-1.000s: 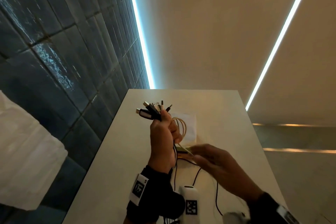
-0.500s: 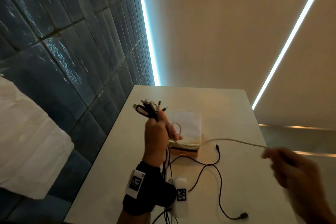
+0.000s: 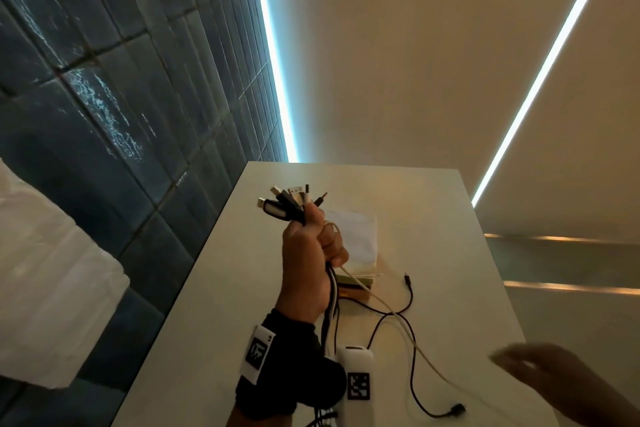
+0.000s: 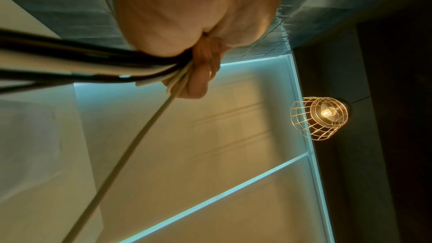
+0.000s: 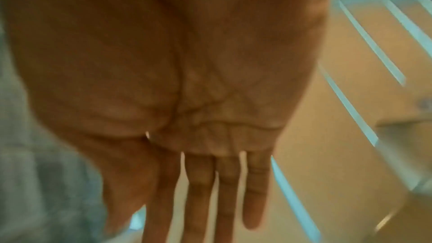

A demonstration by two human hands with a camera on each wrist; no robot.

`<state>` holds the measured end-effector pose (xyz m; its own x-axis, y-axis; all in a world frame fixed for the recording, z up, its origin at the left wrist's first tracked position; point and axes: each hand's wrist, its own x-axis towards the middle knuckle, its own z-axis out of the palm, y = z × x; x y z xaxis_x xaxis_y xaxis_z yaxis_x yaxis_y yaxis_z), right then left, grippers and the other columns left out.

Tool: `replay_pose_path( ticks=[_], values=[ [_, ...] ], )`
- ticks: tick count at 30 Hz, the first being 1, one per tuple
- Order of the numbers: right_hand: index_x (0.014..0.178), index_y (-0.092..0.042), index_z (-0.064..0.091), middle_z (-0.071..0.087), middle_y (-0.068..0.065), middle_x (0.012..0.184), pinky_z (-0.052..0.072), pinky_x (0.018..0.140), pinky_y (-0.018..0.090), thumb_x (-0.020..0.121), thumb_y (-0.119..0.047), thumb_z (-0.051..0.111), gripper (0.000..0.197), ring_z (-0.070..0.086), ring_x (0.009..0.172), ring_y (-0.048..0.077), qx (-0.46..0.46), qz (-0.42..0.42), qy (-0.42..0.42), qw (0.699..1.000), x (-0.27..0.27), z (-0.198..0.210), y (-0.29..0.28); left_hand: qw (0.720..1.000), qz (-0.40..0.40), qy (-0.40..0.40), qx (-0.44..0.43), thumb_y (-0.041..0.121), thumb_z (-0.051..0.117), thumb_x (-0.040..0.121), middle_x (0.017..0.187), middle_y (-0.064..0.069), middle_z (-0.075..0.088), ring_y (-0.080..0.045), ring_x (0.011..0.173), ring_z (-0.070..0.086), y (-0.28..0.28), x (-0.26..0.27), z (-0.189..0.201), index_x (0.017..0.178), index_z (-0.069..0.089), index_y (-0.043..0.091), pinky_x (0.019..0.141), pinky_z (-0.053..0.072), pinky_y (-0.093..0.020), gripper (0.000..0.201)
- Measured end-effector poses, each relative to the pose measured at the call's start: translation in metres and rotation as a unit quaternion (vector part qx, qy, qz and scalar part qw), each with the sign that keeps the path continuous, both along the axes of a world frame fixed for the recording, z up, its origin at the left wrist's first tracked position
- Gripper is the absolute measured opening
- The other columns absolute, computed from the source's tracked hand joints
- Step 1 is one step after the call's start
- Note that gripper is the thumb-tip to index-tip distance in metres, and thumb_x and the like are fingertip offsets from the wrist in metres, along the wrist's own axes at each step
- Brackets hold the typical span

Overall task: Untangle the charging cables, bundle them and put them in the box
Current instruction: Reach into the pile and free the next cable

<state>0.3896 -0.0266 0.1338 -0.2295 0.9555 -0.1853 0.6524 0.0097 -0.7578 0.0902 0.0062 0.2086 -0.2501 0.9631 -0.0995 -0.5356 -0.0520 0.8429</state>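
Note:
My left hand [image 3: 313, 253] is raised over the table and grips a bunch of charging cables [image 3: 294, 203], their plug ends fanned out above the fist. In the left wrist view the same cables [image 4: 98, 62] run out from under the curled fingers. A white cable [image 3: 391, 314] trails from the fist down across the table towards the lower right. A black cable [image 3: 410, 388] lies loose on the table. The box [image 3: 356, 282] sits just behind the left hand. My right hand [image 3: 550, 381] is blurred at the lower right, fingers [image 5: 224, 191] straight and empty.
The pale table [image 3: 446, 236] runs away from me, with a dark tiled wall [image 3: 121, 114] along its left side. White paper [image 3: 360, 239] stands up in the box. A white wrist device [image 3: 356, 381] hangs under the left forearm. A caged lamp [image 4: 320, 117] glows above.
My right hand pulled the white cable out to the right, then let it go and dropped lower. The white cable now lies slack on the table. The left hand kept its grip.

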Motion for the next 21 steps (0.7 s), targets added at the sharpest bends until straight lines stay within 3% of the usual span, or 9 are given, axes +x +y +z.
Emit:
replay_pose_path(
  ticks=[2, 4, 7, 10, 12, 14, 16, 18, 21],
  values=[
    [0.086, -0.057, 0.071, 0.071, -0.031, 0.098, 0.051, 0.089, 0.016, 0.074, -0.064, 0.063, 0.017, 0.065, 0.099, -0.007, -0.031, 0.069, 0.048, 0.996, -0.032, 0.030, -0.010, 1.000, -0.009, 0.007, -0.005, 0.028, 0.038, 0.104, 0.053, 0.005, 0.019, -0.010, 0.044, 0.015, -0.001, 0.009, 0.003, 0.068, 0.032, 0.020, 0.041, 0.021, -0.023, 0.038],
    [0.105, -0.039, 0.071, 0.072, -0.019, 0.107, 0.052, 0.093, 0.021, 0.086, -0.034, 0.063, 0.021, 0.065, 0.104, -0.002, 0.017, 0.085, 0.149, 0.985, -0.080, 0.039, -0.002, 1.000, -0.012, 0.022, -0.008, 0.027, 0.037, 0.104, 0.053, 0.004, 0.019, -0.011, 0.044, 0.015, -0.002, 0.015, 0.006, 0.066, 0.031, 0.019, 0.042, 0.021, -0.023, 0.039],
    [0.110, -0.023, 0.068, 0.073, -0.011, 0.099, 0.055, 0.084, 0.023, 0.090, -0.030, 0.062, 0.023, 0.068, 0.094, 0.004, 0.031, 0.120, 0.196, 0.973, -0.126, 0.053, 0.004, 0.999, -0.020, 0.044, -0.017, 0.028, 0.037, 0.104, 0.055, 0.002, 0.020, -0.011, 0.045, 0.017, -0.006, 0.020, 0.009, 0.068, 0.034, 0.017, 0.042, 0.026, -0.024, 0.038],
    [0.081, -0.016, 0.069, 0.063, -0.009, 0.064, 0.043, 0.059, 0.019, 0.091, -0.023, 0.063, 0.014, 0.053, 0.059, -0.001, 0.093, 0.094, 0.167, 0.977, -0.144, 0.061, 0.006, 0.997, -0.030, 0.068, -0.024, 0.028, 0.037, 0.104, 0.054, 0.000, 0.029, -0.014, 0.045, 0.032, -0.008, 0.011, 0.009, 0.074, 0.039, 0.013, 0.047, 0.041, -0.029, 0.034],
    [0.072, -0.016, 0.069, 0.061, 0.002, 0.064, 0.038, 0.058, 0.022, 0.091, -0.016, 0.063, 0.020, 0.048, 0.058, 0.003, 0.138, 0.044, 0.174, 0.974, -0.136, 0.062, 0.008, 0.997, -0.035, 0.068, -0.031, 0.028, 0.034, 0.105, 0.056, -0.007, 0.050, -0.024, 0.051, 0.055, -0.010, 0.000, 0.009, 0.079, 0.046, 0.007, 0.056, 0.054, -0.035, 0.035],
    [0.070, -0.017, 0.070, 0.064, 0.009, 0.068, 0.042, 0.061, 0.030, 0.090, -0.014, 0.063, 0.021, 0.054, 0.062, 0.017, 0.150, -0.001, 0.189, 0.970, -0.119, 0.067, 0.011, 0.994, -0.054, 0.085, -0.045, 0.028, 0.030, 0.106, 0.071, -0.021, 0.068, -0.035, 0.066, 0.069, -0.012, -0.009, 0.007, 0.085, 0.057, -0.002, 0.066, 0.059, -0.040, 0.045],
    [0.069, -0.017, 0.069, 0.059, 0.004, 0.057, 0.039, 0.053, 0.030, 0.090, -0.014, 0.062, 0.022, 0.047, 0.053, 0.020, 0.166, -0.051, 0.189, 0.966, -0.098, 0.065, 0.013, 0.992, -0.062, 0.098, -0.054, 0.028, 0.029, 0.106, 0.079, -0.028, 0.070, -0.039, 0.073, 0.071, -0.014, -0.014, 0.003, 0.088, 0.061, -0.011, 0.068, 0.060, -0.041, 0.053],
    [0.072, -0.011, 0.068, 0.038, -0.003, 0.044, 0.020, 0.041, 0.036, 0.093, -0.016, 0.059, 0.023, 0.028, 0.043, 0.014, 0.156, -0.131, 0.235, 0.950, -0.069, 0.060, 0.018, 0.993, -0.038, 0.088, -0.062, 0.028, 0.031, 0.105, 0.077, -0.027, 0.070, -0.039, 0.071, 0.071, -0.013, -0.021, -0.001, 0.089, 0.061, -0.010, 0.066, 0.060, -0.041, 0.051],
    [0.084, -0.006, 0.068, 0.030, -0.011, 0.039, 0.010, 0.038, 0.022, 0.098, -0.018, 0.052, 0.024, 0.022, 0.033, 0.004, 0.088, -0.244, 0.299, 0.918, -0.015, 0.060, 0.020, 0.995, 0.006, 0.079, -0.053, 0.027, 0.031, 0.106, 0.077, -0.022, 0.072, -0.033, 0.064, 0.071, -0.012, -0.038, 0.000, 0.099, 0.055, 0.007, 0.064, 0.061, -0.043, 0.032]
  ],
)
